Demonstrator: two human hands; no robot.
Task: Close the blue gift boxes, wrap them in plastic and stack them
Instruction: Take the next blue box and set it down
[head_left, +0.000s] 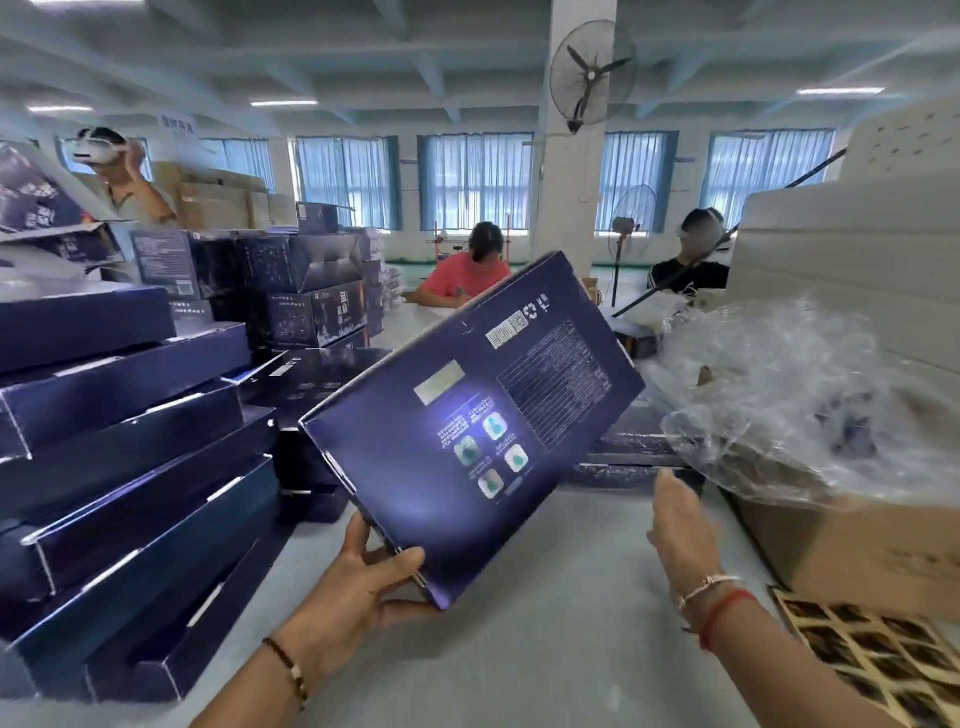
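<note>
Down near the front, the left hand (358, 577) grips the near corner of a blue gift box (467, 421), thumb on its printed face, fingers curled under the edge. That box is tilted up above the grey table (545, 623), its far end raised. To its right the right hand (678, 519) hovers with straight fingers, holding nothing. A leaning stack of blue boxes (124, 467) stands at left; crumpled clear plastic (810, 400) fills a cardboard carton (857, 556) at right.

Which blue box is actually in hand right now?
The tilted blue gift box at centre, printed back facing the camera, gripped at its lower corner by the left hand. The leaning stack sits untouched.
</note>
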